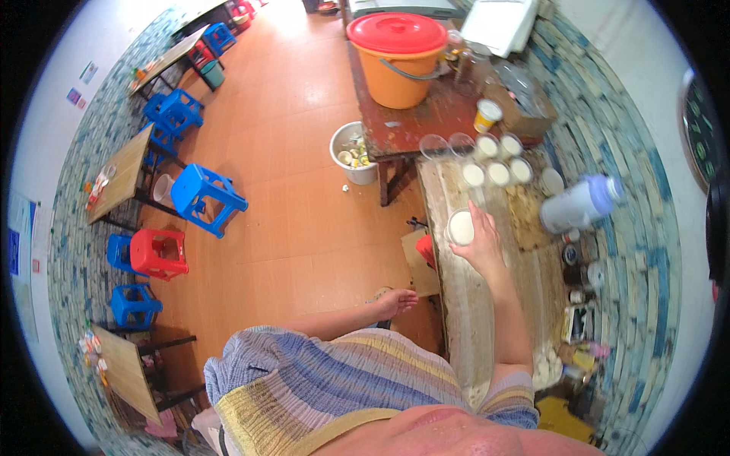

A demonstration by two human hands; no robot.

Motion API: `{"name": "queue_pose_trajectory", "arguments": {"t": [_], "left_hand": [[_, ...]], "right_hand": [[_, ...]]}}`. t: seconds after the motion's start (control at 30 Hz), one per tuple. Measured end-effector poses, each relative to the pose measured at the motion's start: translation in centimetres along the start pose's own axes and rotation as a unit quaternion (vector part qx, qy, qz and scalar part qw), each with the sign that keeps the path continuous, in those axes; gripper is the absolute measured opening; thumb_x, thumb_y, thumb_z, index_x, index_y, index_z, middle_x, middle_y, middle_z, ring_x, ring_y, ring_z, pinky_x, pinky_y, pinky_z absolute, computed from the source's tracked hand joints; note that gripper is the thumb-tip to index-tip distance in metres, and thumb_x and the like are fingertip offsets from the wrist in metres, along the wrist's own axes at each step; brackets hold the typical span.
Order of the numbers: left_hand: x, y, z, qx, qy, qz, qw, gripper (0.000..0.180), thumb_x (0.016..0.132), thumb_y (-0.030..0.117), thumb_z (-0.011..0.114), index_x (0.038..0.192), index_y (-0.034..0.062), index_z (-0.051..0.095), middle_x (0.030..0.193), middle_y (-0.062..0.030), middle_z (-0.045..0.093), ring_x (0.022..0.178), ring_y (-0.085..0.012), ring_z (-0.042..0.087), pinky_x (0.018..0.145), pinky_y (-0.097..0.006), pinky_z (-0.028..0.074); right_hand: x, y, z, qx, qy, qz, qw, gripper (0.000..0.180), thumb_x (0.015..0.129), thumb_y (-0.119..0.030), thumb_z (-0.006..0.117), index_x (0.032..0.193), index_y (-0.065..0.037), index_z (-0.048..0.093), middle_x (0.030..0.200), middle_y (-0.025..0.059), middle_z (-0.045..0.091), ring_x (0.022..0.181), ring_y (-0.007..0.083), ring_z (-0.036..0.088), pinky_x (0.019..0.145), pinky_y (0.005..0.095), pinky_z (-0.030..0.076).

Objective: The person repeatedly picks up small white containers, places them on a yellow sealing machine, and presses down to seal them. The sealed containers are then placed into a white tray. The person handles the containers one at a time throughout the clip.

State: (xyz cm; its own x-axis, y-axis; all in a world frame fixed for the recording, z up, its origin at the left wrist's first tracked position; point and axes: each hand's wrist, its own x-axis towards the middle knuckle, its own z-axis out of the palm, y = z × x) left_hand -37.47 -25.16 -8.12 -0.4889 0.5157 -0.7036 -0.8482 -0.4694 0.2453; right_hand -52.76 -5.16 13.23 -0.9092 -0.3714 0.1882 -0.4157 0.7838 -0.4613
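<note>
Cup of white liquid [460,228], clear-walled, near the left edge of the pale tabletop [475,300], at the person's right hand [485,245]. Whether its base touches the surface or is just off it, can't tell. Fingers [474,216] bent partway round the side, thumb at the near side, so the gap between them is about one cup wide, and the cup is what they have hold of. Liquid looks close to the brim, so a level, slow carry matters most; tilt or jerk would likely spill. The wall looks thin: light, even pressure seems best, low on the side, fingertips clear of the rim and liquid. If set down, flat base first, then release gently, well in from the edge.

Left hand [397,302] hangs over the floor beside the tabletop, its fingers loosely extended, nothing visible in them. It could steady the cup if the grip feels soft.

Beyond the cup: a cluster of filled cups [498,174] stands close together, so knocking a neighbour is the main risk there. Just left of them, two clear cups [461,145] that look empty. To the right, a pale blue-violet bottle [572,205]. Farther off, an orange bucket [394,80] with a red lid [397,32].
</note>
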Motion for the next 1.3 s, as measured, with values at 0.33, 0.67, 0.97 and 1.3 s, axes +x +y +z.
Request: {"name": "queue_pose_trajectory", "arguments": {"t": [0.33,0.67,0.97,1.3], "left_hand": [[-2.2,-13.3,5.8,0.185,-0.193,-0.118,0.956,0.02,0.089,0.021,0.05,0.09,0.006,0.063,0.08,-0.0051,0.064,0.074,-0.0166,0.058,0.07,-0.029,0.046],[-5.0,-24.8,9.0,0.294,-0.142,-0.228,0.918,0.03,0.092,0.024,0.051,0.114,0.0045,0.053,0.112,-0.0094,0.059,0.107,-0.021,0.054,0.089,-0.033,0.043],[-7.3,-30.4,10.3,0.367,-0.133,-0.256,0.884,0.03,0.091,0.025,0.052,0.114,0.0045,0.054,0.11,-0.0086,0.059,0.106,-0.0208,0.054,0.092,-0.032,0.042],[-8.1,-31.5,9.5,0.368,-0.11,-0.235,0.893,0.031,0.092,0.023,0.05,0.115,0.0027,0.052,0.112,-0.0093,0.058,0.105,-0.0206,0.055,0.092,-0.032,0.043]], "right_hand": [[-26.4,-10.3,-9.5,-0.03,0.149,0.132,0.979,0.092,0.052,-0.026,0.08,0.132,-0.006,0.04,0.117,0.012,0.052,0.102,0.0308,0.05,0.088,0.0403,0.042],[-51.3,-19.5,-11.2,-0.108,0.194,0.407,0.886,0.089,0.057,-0.027,0.079,0.133,-0.005,0.039,0.123,0.015,0.048,0.109,0.0339,0.047,0.094,0.042,0.039],[-62.8,-21.1,-11.2,-0.163,0.27,0.528,0.788,0.086,0.057,-0.026,0.081,0.131,-0.006,0.042,0.121,0.016,0.052,0.111,0.0329,0.048,0.095,0.0408,0.041],[-68.6,-15.1,-4.7,-0.159,0.283,0.534,0.781,0.088,0.057,-0.029,0.081,0.132,-0.005,0.042,0.123,0.0169,0.052,0.111,0.0337,0.049,0.094,0.0413,0.042]]}}
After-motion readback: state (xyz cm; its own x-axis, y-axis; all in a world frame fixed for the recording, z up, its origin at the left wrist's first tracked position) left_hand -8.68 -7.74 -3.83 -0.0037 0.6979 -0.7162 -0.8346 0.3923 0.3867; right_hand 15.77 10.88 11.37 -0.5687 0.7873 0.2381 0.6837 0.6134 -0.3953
